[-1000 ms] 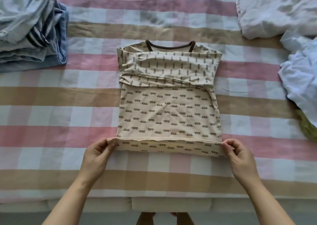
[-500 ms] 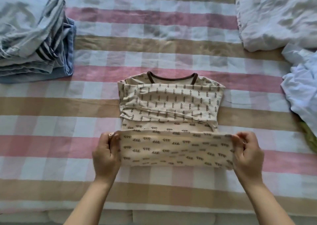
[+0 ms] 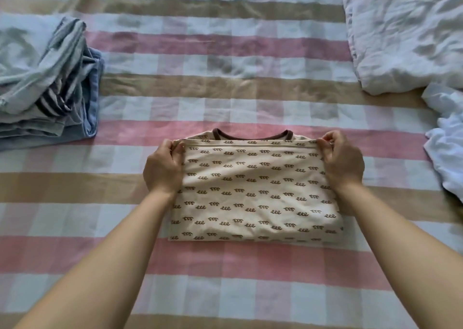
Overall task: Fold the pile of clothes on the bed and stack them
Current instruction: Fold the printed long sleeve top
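Observation:
A cream t-shirt (image 3: 253,190) with small brown squiggles and a brown collar lies on the checked bed sheet (image 3: 225,278), folded in half with its hem up at the collar. My left hand (image 3: 162,168) pinches the hem's left corner. The right corner of the hem is pinched by my right hand (image 3: 343,163). A stack of folded blue and striped clothes (image 3: 47,88) sits at the far left. Unfolded white clothes (image 3: 448,148) lie at the right edge.
A crumpled white duvet (image 3: 400,32) fills the upper right corner. Pink, tan and white checks of the sheet show between the folded stack and the t-shirt, and in front of the t-shirt.
Both hands have lifted the t-shirt's hem from the near edge and carried it away from me up to the collar, folding the shirt in half.

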Available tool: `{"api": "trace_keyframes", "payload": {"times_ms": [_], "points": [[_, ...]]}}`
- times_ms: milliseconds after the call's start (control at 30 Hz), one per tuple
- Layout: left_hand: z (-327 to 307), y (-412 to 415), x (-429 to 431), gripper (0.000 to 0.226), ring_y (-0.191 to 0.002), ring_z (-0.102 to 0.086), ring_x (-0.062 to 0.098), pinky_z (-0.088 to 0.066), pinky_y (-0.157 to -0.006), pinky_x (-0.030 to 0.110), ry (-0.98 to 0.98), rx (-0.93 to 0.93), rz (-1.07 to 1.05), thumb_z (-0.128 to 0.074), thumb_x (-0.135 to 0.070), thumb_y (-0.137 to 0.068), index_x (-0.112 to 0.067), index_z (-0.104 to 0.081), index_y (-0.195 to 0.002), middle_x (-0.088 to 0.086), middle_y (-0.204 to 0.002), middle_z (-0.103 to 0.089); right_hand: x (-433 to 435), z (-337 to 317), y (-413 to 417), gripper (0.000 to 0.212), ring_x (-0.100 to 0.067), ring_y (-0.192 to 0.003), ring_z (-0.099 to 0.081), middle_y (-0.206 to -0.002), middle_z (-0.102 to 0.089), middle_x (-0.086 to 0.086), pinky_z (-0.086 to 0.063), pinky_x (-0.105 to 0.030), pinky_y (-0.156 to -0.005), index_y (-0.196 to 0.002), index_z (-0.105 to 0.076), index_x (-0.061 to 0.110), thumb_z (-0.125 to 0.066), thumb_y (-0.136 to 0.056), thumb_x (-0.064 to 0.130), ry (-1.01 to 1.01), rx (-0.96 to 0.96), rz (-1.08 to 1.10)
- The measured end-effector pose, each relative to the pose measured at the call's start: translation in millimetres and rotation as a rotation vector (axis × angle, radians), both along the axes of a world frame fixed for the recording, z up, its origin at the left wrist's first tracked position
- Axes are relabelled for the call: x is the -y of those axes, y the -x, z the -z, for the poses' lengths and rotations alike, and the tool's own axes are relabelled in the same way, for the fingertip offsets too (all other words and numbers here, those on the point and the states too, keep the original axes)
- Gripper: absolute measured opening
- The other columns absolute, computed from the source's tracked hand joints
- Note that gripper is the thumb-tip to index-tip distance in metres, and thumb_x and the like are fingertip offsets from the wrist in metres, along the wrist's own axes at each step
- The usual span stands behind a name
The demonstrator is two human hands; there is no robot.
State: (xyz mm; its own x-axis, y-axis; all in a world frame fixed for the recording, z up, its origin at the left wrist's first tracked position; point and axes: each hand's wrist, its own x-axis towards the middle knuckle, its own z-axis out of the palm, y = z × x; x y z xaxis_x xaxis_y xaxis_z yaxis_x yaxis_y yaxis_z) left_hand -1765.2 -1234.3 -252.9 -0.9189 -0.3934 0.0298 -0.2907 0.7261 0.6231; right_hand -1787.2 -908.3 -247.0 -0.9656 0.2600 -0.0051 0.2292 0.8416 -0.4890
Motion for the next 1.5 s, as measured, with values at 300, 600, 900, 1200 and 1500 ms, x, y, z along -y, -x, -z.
{"api": "trace_keyframes", "payload": {"times_ms": [300,600,900,1200,1500], "points": [[-11,-64,-2,0.031,-0.087,-0.056,0.027,-0.038,-0.071,0.031,-0.214,0.055,-0.188,-0.057,-0.029,-0.090,-0.004,-0.053,-0.107,0.002,-0.090,-0.055,4,-15,-92,0.046,-0.027,-0.092,-0.057,-0.101,-0.061,-0.010,-0.036,-0.029,-0.072,-0.122,-0.050,0.008,-0.060,-0.087,0.036,0.286,0.120,0.299],[-12,-124,-31,0.034,-0.059,-0.045,0.027,-0.029,-0.055,0.037,-0.243,0.204,-0.251,-0.051,-0.032,-0.093,-0.007,-0.046,-0.070,0.004,-0.058,-0.049,30,-19,-146,0.043,-0.037,-0.071,-0.052,-0.064,-0.053,-0.008,-0.032,-0.036,-0.056,-0.066,-0.041,0.013,-0.048,-0.090,0.047,0.189,0.296,0.421],[-16,-199,-33,0.037,-0.047,-0.044,0.016,-0.024,-0.045,0.024,-0.128,0.285,-0.307,-0.053,-0.031,-0.091,-0.024,-0.035,-0.059,-0.004,-0.048,-0.045,33,-19,-231,0.036,-0.037,-0.066,-0.055,-0.063,-0.056,-0.014,-0.039,-0.037,-0.056,-0.075,-0.055,0.008,-0.053,-0.087,0.042,0.031,0.310,0.429],[-39,-173,-68,0.018,-0.082,-0.055,0.035,-0.040,-0.077,0.038,0.117,0.064,0.022,-0.064,-0.009,-0.082,0.003,-0.061,-0.094,0.017,-0.088,-0.059,21,-25,-224,0.022,-0.036,-0.094,-0.051,-0.096,-0.060,-0.016,-0.040,-0.040,-0.076,-0.102,-0.063,0.003,-0.067,-0.082,0.010,0.132,0.105,0.367],[-32,-99,-232,0.028,-0.093,-0.053,0.022,-0.046,-0.071,0.034,0.029,0.245,0.437,-0.049,-0.032,-0.093,-0.011,-0.052,-0.111,0.004,-0.107,-0.053,24,-28,-228,0.028,-0.030,-0.090,-0.058,-0.073,-0.055,0.005,-0.036,-0.038,-0.077,-0.101,-0.063,0.018,-0.070,-0.079,0.033,0.177,0.319,0.477]]}}
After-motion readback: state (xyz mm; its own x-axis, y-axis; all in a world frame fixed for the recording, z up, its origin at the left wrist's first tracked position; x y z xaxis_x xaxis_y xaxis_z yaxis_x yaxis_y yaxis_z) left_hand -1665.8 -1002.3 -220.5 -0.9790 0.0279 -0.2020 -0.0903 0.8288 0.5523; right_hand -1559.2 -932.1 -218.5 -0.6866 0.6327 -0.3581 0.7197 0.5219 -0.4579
